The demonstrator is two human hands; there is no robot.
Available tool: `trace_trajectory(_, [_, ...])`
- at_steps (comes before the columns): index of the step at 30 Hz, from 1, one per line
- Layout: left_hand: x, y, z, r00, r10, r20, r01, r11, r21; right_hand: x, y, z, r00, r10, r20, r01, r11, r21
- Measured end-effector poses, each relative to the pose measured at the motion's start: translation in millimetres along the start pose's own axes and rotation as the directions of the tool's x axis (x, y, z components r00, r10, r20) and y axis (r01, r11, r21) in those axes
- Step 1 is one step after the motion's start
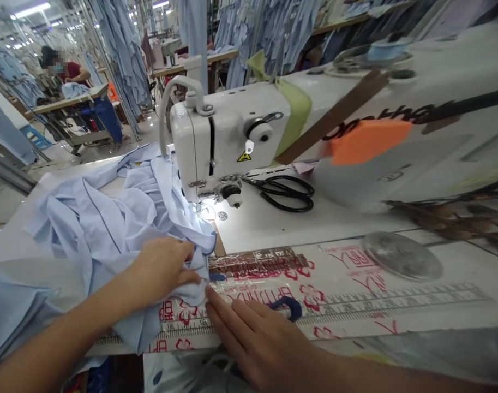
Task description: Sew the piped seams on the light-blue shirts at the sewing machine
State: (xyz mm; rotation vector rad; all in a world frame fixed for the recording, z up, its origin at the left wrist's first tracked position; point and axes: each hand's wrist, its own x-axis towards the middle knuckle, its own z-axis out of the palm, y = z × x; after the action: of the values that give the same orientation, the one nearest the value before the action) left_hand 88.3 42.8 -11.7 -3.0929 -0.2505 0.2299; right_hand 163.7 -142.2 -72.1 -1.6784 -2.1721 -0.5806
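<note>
Atop the machine [224, 131], toward the right, a round tray [342, 64] with a light blue piece on it, too blurred to make out. On the bench [257, 232], to the right, a grey disc [402, 255]; dish or flat plate, hard to tell.

Left of the needle area, spread on the bench and over its front edge, the cloth [109, 224]: pale blue, thin, heaped in soft folds, with a narrow dark line down one stretch and a darker, curved border near the lit needle area. At far left, more pale blue fabric [11, 311], folded.

On the cloth's near part, the left hand [165, 267], thumb and forefinger apart at the tips; gripping or only pressing, impossible to tell. Just beside, at the cloth's edge, the right hand [261, 338], fingers straight and close together; any pinch underneath, impossible to tell. Beyond it, a dark blue loop [293, 307] and a printed ruler [355, 302]. Behind, below the machine arm, black scissors [287, 191].
</note>
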Motion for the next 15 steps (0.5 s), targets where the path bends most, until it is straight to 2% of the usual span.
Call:
trace_trajectory(4, [2.9, 5.8, -0.2, 0.999, 0.007, -0.054, -0.006, 1.0, 0.011, 0.3, 6.9, -0.2, 1.0, -0.012, -0.005, 0.013, 0.997, 0.081])
trace_trajectory(7, [3.5, 4.4, -2.7, 1.0, -0.006, 0.021, 0.007, 1.0, -0.025, 10.6, 17.6, -1.5, 0.999, -0.048, -0.024, 0.051, 0.986, 0.16])
trace_trajectory(11, [-7.0, -5.3, -1.9, 0.988, -0.105, 0.114, 0.098, 0.993, 0.066, 26.9, 35.8, 1.5, 0.994, -0.083, -0.074, 0.087, 0.995, 0.048])
trace_trajectory(13, [-19.4, -10.3, 0.9, 0.987, -0.118, 0.105, 0.11, 0.991, 0.075, 29.9, 44.2, 5.4, 0.985, -0.151, -0.082, 0.153, 0.988, 0.013])
trace_trajectory(15, [-31.1, -12.6, 3.6, 0.992, -0.092, 0.081, 0.092, 0.996, -0.003, 28.9, 47.9, 8.0, 0.979, -0.178, -0.102, 0.182, 0.983, 0.029])
